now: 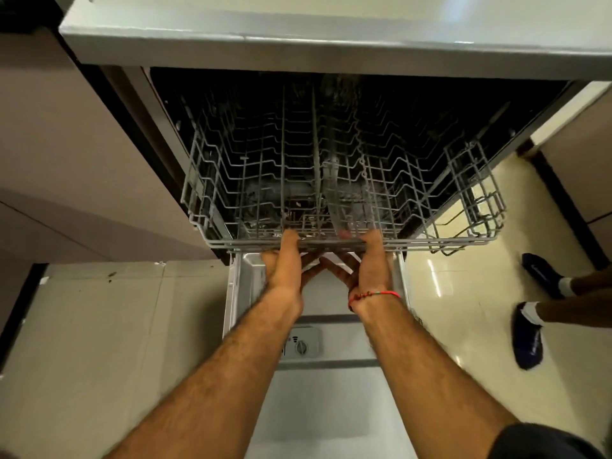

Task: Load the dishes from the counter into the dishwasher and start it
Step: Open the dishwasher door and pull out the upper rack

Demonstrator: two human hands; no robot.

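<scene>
**Both hands on the dishwasher rack**

The grey wire rack [344,180] stood drawn partly out of the dark dishwasher tub [331,94], its front rail hanging over the lowered door [331,392]. The rack was a grid of thin coated wires with rows of upright tines, a raised side section at its right end, and a long bar running front to back near the middle. No dish could be made out among the tines; something pale and blurred showed through the wires lower down, too unclear to name.

The left hand [284,263] gripped the front rail with the thumb laid over the top wire and the fingers curled beneath it. The right hand [372,263], a red thread band [377,294] at its wrist, held the same rail just beside it in the same way.

On the door's inner face, between the forearms, sat a detergent dispenser [301,342] with a round cap. The pale bench edge [298,41] ran above the tub. On the glossy tiled floor [463,293] to the right stood another person's feet in dark shoes [526,339].
</scene>
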